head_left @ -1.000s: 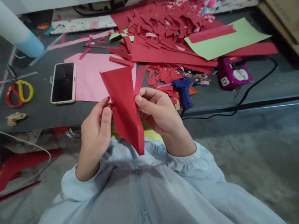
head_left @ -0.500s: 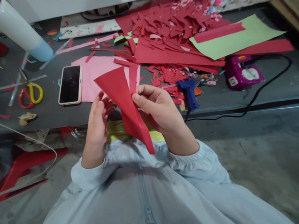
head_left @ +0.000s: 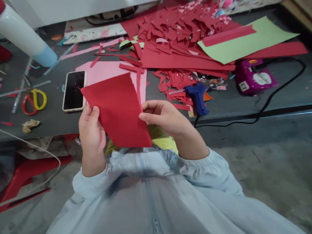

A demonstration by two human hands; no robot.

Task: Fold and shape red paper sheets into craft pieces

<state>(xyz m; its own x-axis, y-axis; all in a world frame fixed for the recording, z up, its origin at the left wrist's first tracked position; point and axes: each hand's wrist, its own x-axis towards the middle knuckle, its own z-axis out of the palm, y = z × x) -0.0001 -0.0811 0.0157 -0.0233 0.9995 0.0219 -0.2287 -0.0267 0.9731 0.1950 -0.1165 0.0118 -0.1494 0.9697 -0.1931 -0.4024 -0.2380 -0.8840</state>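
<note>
A red sheet (head_left: pixel 117 112), paper or thin foam, is held up in front of my lap, its broad face toward me. My left hand (head_left: pixel 92 130) grips its left edge, thumb on the near face. On the right edge, my right hand (head_left: pixel 162 116) pinches it between thumb and fingers. Just beyond the sheet lies a pink sheet (head_left: pixel 96 71) with thin red strips (head_left: pixel 131 68) on it. A phone (head_left: pixel 74 90) rests beside the pink sheet, left of my hands. Scissors with red and yellow handles (head_left: pixel 40 99) lie farther left.
Red cut pieces (head_left: pixel 177 28) pile over red sheets at the back, beside a green sheet (head_left: pixel 246 42). A blue glue gun (head_left: pixel 198 97) and a purple box (head_left: pixel 254 77) with a black cable lie right. A white bottle (head_left: pixel 23 36) stands back left; a red stool (head_left: pixel 25 172) is below.
The red sheet has turned from a bent, edge-on position to lie broad and flat toward me. My left hand has moved from beside it to gripping its left edge.
</note>
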